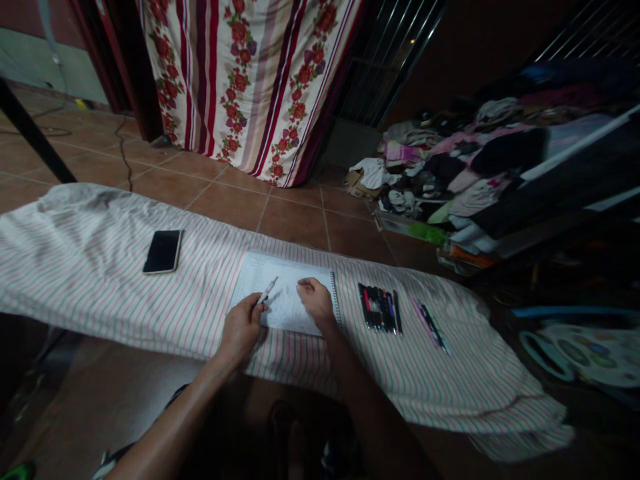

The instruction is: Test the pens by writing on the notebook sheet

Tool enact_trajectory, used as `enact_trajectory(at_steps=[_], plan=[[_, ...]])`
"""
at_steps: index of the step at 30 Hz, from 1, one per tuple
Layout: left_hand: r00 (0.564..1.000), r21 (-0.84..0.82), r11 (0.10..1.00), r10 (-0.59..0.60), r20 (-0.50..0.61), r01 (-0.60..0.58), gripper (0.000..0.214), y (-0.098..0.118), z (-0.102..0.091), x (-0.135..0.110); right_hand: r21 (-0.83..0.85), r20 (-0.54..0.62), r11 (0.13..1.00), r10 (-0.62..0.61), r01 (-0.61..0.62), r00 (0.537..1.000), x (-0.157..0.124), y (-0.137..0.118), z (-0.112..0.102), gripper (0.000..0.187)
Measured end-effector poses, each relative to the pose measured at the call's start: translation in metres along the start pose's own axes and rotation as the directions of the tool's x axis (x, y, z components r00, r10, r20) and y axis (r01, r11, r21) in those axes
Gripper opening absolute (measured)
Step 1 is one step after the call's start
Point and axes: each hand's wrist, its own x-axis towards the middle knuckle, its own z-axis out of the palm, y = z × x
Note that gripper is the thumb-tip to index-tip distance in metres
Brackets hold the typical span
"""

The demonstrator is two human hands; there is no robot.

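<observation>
A spiral notebook (286,319) lies open on the striped cloth in front of me, with its wire binding on the right side. My left hand (243,323) is closed around a white pen (269,289), which tilts up and to the right over the page. Above the notebook's right half is my right hand (316,300), its fingers curled and the thumb against them. Whether anything small sits in that pinch is too dim to see. The page carries faint marks that I cannot read.
Several pens (380,310) lie in a row right of the notebook, with a few more pens (431,325) beyond. A dark-screened phone or tablet (163,251) rests at left on the striped cloth (210,267). Behind hangs a floral curtain (240,87); piled clothes (450,153) stand back right.
</observation>
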Motion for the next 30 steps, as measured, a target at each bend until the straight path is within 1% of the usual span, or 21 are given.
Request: enact_trajectory(at_steps=[3, 7, 10, 12, 14, 16, 18, 20, 22, 23, 24, 25, 27, 28, 30], plan=[[1.000, 0.001, 1.000, -0.004, 0.000, 0.004, 0.029, -0.001, 0.000, 0.000, -0.201, 0.015, 0.979, -0.004, 0.007, 1.000, 0.003, -0.003, 0.007, 0.006], [1.000, 0.003, 1.000, -0.008, 0.004, 0.008, 0.030, 0.000, 0.000, 0.000, -0.361, 0.050, 0.932, 0.000, 0.018, 0.999, 0.006, -0.007, 0.019, 0.007], [1.000, 0.012, 1.000, -0.011, 0.009, 0.011, 0.031, 0.001, 0.000, 0.000, -0.410, 0.057, 0.912, 0.006, 0.018, 0.998, 0.007, -0.008, 0.023, 0.006], [1.000, 0.010, 1.000, -0.008, 0.011, 0.008, 0.031, 0.001, 0.000, 0.000, -0.410, 0.056, 0.912, 0.010, 0.014, 0.998, 0.005, -0.009, 0.024, 0.003], [1.000, 0.007, 1.000, -0.006, 0.008, 0.006, 0.032, 0.001, 0.001, 0.000, -0.383, 0.048, 0.924, 0.013, 0.006, 0.999, 0.002, -0.011, 0.024, 0.004], [1.000, 0.006, 1.000, -0.009, 0.004, 0.009, 0.032, 0.000, 0.002, 0.000, -0.327, 0.036, 0.945, 0.021, -0.008, 0.999, -0.001, -0.015, 0.024, 0.005], [1.000, 0.007, 1.000, -0.011, 0.007, 0.011, 0.032, 0.000, 0.003, 0.000, -0.233, 0.040, 0.972, 0.038, -0.028, 0.998, -0.005, -0.021, 0.023, 0.002], [1.000, 0.011, 1.000, -0.010, 0.017, 0.009, 0.030, 0.000, 0.003, -0.001, -0.110, 0.058, 0.993, 0.056, -0.049, 0.997, -0.009, -0.029, 0.020, 0.010], [1.000, 0.015, 1.000, -0.008, 0.026, 0.007, 0.030, 0.001, 0.003, -0.001, 0.008, 0.072, 0.998, 0.058, -0.059, 0.996, -0.013, -0.039, 0.016, 0.021], [1.000, 0.018, 1.000, -0.007, 0.028, 0.007, 0.030, 0.001, 0.004, -0.001, 0.094, 0.078, 0.993, 0.061, -0.068, 0.995, -0.016, -0.045, 0.013, 0.025], [1.000, 0.021, 1.000, -0.007, 0.029, 0.006, 0.030, 0.001, 0.004, -0.001, 0.204, 0.088, 0.976, 0.065, -0.081, 0.994, -0.019, -0.050, 0.011, 0.027], [1.000, 0.025, 1.000, -0.007, 0.029, 0.006, 0.030, 0.002, 0.004, -0.001, 0.335, 0.103, 0.937, 0.070, -0.101, 0.992, -0.021, -0.055, 0.008, 0.028], [1.000, 0.031, 0.999, -0.007, 0.031, 0.006, 0.031, 0.002, 0.005, -0.001, 0.552, 0.141, 0.822, 0.071, -0.138, 0.988, -0.026, -0.063, 0.003, 0.031], [0.999, 0.035, 0.999, -0.007, 0.031, 0.006, 0.031, 0.002, 0.005, -0.001, 0.612, 0.156, 0.776, 0.067, -0.149, 0.986, -0.027, -0.067, 0.002, 0.033], [1.000, 0.041, 0.999, -0.006, 0.030, 0.004, 0.031, 0.002, 0.006, -0.001, 0.638, 0.167, 0.755, 0.058, -0.152, 0.984, -0.030, -0.071, 0.000, 0.032]])
